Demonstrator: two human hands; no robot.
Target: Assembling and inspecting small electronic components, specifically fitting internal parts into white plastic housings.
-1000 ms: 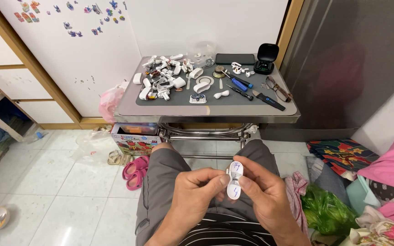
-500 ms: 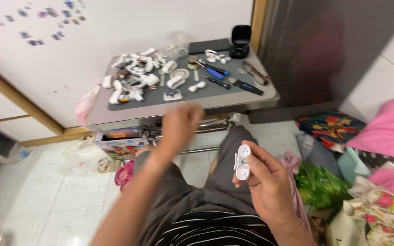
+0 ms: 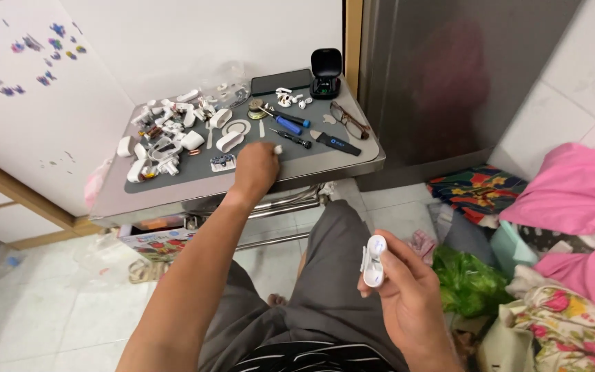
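The small white earbud piece (image 3: 278, 149) sits near the front edge of the grey mat (image 3: 352, 157), with bare mat around it and the blue-handled screwdrivers (image 3: 288, 125) well behind. It is tiny, pale and rounded. My left hand (image 3: 256, 171) is curled over it, fingertips pinching it. My right hand (image 3: 408, 296) stays low over my lap, fingers closed around a white earbud case (image 3: 374, 260), lid up.

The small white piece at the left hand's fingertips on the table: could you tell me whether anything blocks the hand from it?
Nothing visible does. The left hand already has its fingertips on the small white piece on the grey mat; the nearest screwdriver lies just beyond.
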